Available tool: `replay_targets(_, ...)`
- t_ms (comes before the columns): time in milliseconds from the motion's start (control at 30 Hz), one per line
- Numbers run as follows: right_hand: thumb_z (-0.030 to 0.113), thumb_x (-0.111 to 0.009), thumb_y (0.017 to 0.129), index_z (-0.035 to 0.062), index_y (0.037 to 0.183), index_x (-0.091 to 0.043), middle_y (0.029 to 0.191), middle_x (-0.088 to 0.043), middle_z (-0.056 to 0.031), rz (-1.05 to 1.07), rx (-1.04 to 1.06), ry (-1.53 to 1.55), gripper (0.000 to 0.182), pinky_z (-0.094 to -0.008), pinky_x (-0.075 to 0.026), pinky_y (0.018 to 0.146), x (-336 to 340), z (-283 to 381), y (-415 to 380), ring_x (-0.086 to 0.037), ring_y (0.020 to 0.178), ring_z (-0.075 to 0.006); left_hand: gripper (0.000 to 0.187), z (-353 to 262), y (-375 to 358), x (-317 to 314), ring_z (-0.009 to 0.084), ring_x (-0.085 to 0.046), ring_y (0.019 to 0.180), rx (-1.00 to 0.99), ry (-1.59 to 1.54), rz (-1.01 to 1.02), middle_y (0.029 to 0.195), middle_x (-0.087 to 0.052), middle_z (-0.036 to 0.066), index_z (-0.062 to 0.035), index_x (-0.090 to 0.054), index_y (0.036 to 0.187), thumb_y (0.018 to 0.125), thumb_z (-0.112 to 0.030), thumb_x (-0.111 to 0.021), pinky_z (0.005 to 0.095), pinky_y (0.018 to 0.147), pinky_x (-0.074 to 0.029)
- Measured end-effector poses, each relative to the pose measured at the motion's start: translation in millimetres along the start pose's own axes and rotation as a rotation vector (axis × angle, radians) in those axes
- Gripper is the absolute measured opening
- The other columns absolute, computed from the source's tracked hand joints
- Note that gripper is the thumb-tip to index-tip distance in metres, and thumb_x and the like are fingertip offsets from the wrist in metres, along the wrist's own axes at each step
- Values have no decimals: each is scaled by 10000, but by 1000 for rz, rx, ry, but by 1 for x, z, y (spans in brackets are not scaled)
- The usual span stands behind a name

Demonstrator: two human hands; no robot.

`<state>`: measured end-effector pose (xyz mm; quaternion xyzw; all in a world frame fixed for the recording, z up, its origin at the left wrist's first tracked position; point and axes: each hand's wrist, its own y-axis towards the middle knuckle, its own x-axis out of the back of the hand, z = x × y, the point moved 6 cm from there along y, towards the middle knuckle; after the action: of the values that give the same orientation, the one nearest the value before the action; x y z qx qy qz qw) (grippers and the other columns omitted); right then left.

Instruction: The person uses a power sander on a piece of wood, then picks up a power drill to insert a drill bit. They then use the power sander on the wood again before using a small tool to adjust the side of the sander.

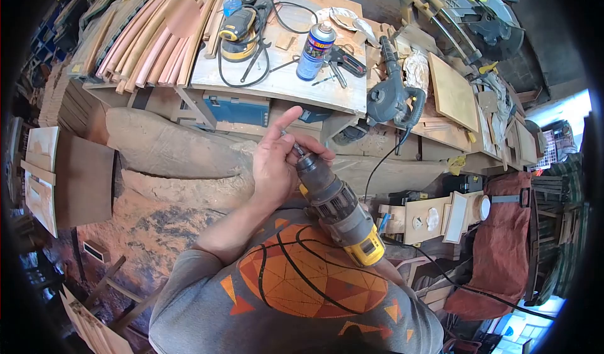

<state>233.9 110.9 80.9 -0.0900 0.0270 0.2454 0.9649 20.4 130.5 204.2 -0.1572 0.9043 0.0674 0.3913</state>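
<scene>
My left hand (pixel 275 162) is at the front end of a yellow and black power drill (pixel 340 206). Its thumb and fingers pinch a thin drill bit (pixel 298 145) at the chuck (pixel 307 161), while the index finger points out and away. The drill is held up in front of my chest, with its nose towards the workbench. Under the drill's rear end my right forearm (pixel 391 272) comes in from the side. The drill's body hides my right hand, which bears it at the handle from below.
Ahead, the workbench (pixel 207 71) bears a spray can (pixel 316 50), a yellow sander (pixel 239 33), a staple gun (pixel 347 61) and curved wood strips (pixel 157 36). A blower (pixel 390 93) and a mitre saw (pixel 484 23) stand to the right. A black cable (pixel 465 288) runs off right.
</scene>
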Motion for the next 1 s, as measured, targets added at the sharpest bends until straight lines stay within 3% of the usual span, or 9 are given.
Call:
replay_targets(267, 407, -583, 1004, 32, 1348, -582, 1171, -686, -157, -30, 59, -168, 509, -374, -580, 841, -4, 10, -3, -687, 1012, -269, 507, 3, -1, -4, 336, -661, 720, 24, -67, -63, 788, -595, 146, -7, -326, 1509, 1024, -151, -369, 509, 693, -602)
replay_targets(400, 439, -570, 1008, 39, 1355, -579, 1173, -685, -166, -76, 194, -366, 529, -383, -583, 843, -11, 42, -4, -688, 1014, -281, 474, 4, -1, -14, 271, -590, 667, 40, -216, -138, 761, -524, 102, -31, -339, 1488, 1042, -181, -390, 468, 656, -577)
replay_targets(567, 471, -556, 1012, 46, 1361, -577, 1175, -684, -174, -157, 426, -689, 551, -393, -585, 846, -14, 62, -12, -688, 1016, -293, 461, -2, -12, -24, 260, -599, 700, 68, -175, -196, 782, -539, 107, -29, -338, 1494, 1055, -163, -384, 446, 687, -566)
replay_targets(633, 609, -334, 1053, 53, 1409, -548, 1237, -665, -221, -11, -19, -266, 694, -454, -580, 908, 6, -7, -11, -679, 1091, -340, 452, 0, -14, -26, 258, -603, 711, 108, -143, -233, 791, -547, 107, -27, -344, 1489, 1058, -157, -381, 437, 703, -564)
replay_targets(733, 486, -451, 1034, 22, 1405, -520, 1245, -665, -200, 25, -184, 154, 598, -434, -574, 927, 11, -22, -10, -686, 1079, -319, 449, 7, -14, -27, 264, -641, 700, 87, -127, -206, 804, -615, 141, 7, -334, 1479, 1057, -137, -379, 402, 695, -574)
replay_targets(800, 404, -528, 1021, 1, 1402, -502, 1251, -664, -185, 36, -269, 392, 555, -421, -570, 939, 7, -16, -7, -691, 1070, -305, 415, 9, -10, -31, 259, -639, 697, 76, -149, -69, 759, -605, 125, 31, -411, 1413, 1041, -154, -400, 396, 710, -572)
replay_targets(933, 240, -684, 995, -40, 1396, -466, 1262, -663, -157, 74, -422, 878, 535, -394, -561, 963, 2, -8, -8, -701, 1054, -278, 387, 12, -15, -38, 258, -594, 708, 170, -154, -85, 721, -540, 85, 19, -485, 1348, 1040, -200, -406, 429, 717, -555)
replay_targets(967, 240, -684, 995, -40, 1396, -466, 1262, -663, -157, 68, -424, 883, 535, -394, -561, 963, 7, -21, -12, -701, 1054, -278, 373, 13, -16, -38, 254, -589, 699, 153, -137, -102, 715, -532, 79, 18, -501, 1312, 1031, -210, -411, 430, 699, -553)
replay_targets(1000, 291, -645, 1014, -38, 1424, -436, 1296, -647, -180, -3, -383, 614, 566, -412, -555, 983, 17, -41, -14, -686, 1094, -287, 361, 14, -17, -37, 251, -583, 691, 136, -118, -119, 708, -524, 73, 17, -517, 1276, 1023, -220, -415, 432, 681, -550)
